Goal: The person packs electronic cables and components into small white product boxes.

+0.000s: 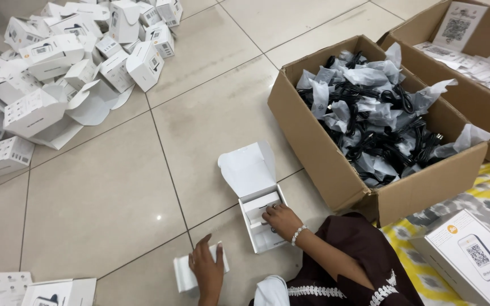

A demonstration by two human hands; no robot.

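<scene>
A small white box lies open on the tiled floor in front of me, its lid flap standing up at the far end. My right hand, with a bead bracelet on the wrist, rests in the box's inner tray, fingers curled on the insert. My left hand lies nearer to me on a flat white folded packet and presses it to the floor. What, if anything, sits under the right fingers is hidden.
A large cardboard carton full of black cables in clear bags stands at the right. A second carton behind it holds printed cards. Several white boxes are heaped at far left. A bigger printed box lies on a yellow patterned mat.
</scene>
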